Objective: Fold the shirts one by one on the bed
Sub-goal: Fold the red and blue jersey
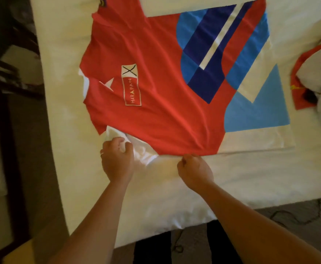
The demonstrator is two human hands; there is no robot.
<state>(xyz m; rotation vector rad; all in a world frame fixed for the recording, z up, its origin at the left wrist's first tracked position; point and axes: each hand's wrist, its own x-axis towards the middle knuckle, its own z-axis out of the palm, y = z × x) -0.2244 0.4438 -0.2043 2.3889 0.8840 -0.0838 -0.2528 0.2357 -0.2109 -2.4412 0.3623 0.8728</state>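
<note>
A red shirt [155, 88] is spread flat on the white bed [174, 187], its long axis running across the frame, collar toward the left. Its near edge is pinched by the right hand [194, 169]; its white sleeve [136, 147] is gripped by the left hand [116, 159]. Other clothes [314, 77] are heaped at right.

Red shirt [155, 115] in front of me, bright red across the chest and upper sleeve. A white box with a black X on the chest, and under it a red panel outlined in white, lettered HARAPAN. Toward the hem, blocks of mid blue and deep navy cut by a slanted white stripe, then a pale sky-blue shape and a white panel. The near sleeve [136, 147] is white. The bed [232, 178] is cream-white all over. Off to my right, another garment [308, 77], white with red trim and a touch of yellow. The floor [289, 221] is dull grey-brown.
</note>
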